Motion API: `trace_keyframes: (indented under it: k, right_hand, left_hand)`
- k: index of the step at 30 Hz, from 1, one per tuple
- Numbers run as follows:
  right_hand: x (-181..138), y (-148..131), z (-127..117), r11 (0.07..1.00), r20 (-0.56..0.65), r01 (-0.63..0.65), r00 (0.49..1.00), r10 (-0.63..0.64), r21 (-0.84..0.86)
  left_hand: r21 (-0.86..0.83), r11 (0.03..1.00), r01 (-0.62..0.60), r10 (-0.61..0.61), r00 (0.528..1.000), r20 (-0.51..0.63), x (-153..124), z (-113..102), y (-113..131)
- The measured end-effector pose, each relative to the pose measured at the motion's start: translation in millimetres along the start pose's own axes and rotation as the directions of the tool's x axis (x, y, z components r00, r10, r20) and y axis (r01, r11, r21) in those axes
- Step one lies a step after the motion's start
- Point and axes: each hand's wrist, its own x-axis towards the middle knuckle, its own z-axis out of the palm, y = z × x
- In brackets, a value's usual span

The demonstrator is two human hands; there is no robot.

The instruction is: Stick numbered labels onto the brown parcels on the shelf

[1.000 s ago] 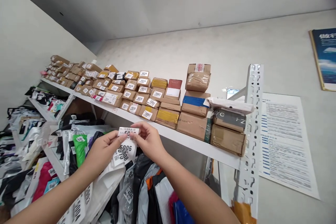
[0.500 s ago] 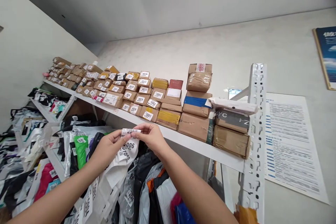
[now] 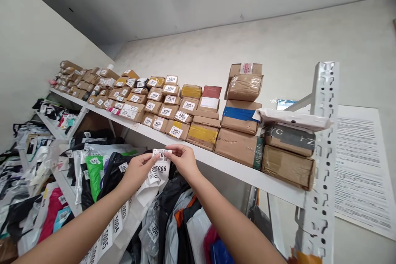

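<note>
Between my two hands hangs a long strip of white number labels (image 3: 161, 169), one of them reading 5006. My left hand (image 3: 144, 166) pinches the strip's upper end from the left. My right hand (image 3: 183, 160) pinches the same end from the right, thumb close to the other thumb. Below, the strip trails down to the lower left, with more labels (image 3: 113, 227) numbered 5004 and 5005. Just above the hands, a cardboard box labelled 5001 (image 3: 177, 130) stands at the bottom of a stack on the shelf.
A white metal shelf (image 3: 235, 170) runs across, loaded with stacked cardboard boxes (image 3: 236, 146). At its right end rises a perforated upright post (image 3: 321, 144). Bagged parcels (image 3: 95, 169) crowd the racks below and left. A printed sheet (image 3: 360, 165) hangs on the wall.
The view has shifted, so the shelf's right end sits farther right. Both hands still pinch the label strip; its top label now shows more plainly between the thumbs.
</note>
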Motion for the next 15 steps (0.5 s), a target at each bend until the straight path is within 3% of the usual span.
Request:
trace_keyframes:
  k: [7,11,15]
  right_hand:
    - [2,7,-7,0.986,-0.052,0.106,0.992,-0.113,-0.132]
    - [-2,1,-9,0.917,-0.089,0.278,0.945,-0.315,-0.287]
    - [4,-16,-21,0.796,-0.084,0.448,0.849,-0.521,-0.407]
  left_hand:
    - [0.154,0.988,0.003,0.012,0.995,-0.094,17,16,-16]
    - [0.173,0.983,0.066,-0.033,0.982,-0.188,19,26,-9]
    - [0.132,0.991,0.04,-0.037,0.999,-0.021,18,29,-1]
